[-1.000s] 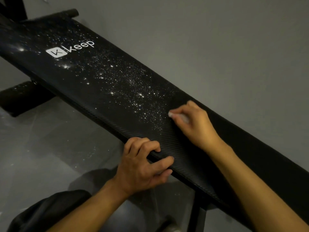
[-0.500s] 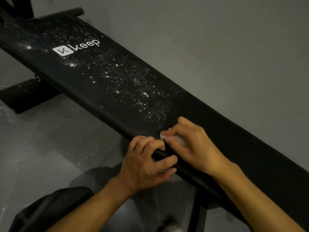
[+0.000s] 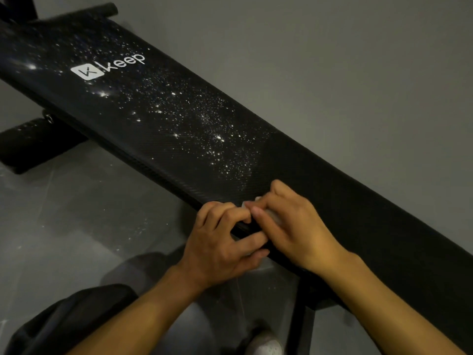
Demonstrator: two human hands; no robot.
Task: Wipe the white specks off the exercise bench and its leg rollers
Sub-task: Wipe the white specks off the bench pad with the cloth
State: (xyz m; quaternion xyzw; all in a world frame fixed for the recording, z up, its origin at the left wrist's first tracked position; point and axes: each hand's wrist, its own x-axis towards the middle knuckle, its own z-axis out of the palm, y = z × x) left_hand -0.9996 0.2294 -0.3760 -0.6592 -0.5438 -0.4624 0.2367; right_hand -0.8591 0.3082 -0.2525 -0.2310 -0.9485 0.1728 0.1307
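Black exercise bench (image 3: 358,201), "keep" logo, lying diagonally; white specks (image 3: 204,124) cover its logo half. Right hand (image 3: 294,226) pinches a small white wipe (image 3: 249,203) against the pad's near edge. Left hand (image 3: 220,247), just beside it, grips that edge with curled fingers; leg roller (image 3: 30,142) lower left.

I see my left hand (image 3: 217,248) touching my right hand (image 3: 297,231) at the near edge of the bench (image 3: 371,221), with the wipe (image 3: 273,216) under the right hand's fingers, the specks (image 3: 204,129) just behind, and a leg roller (image 3: 30,142) far left.
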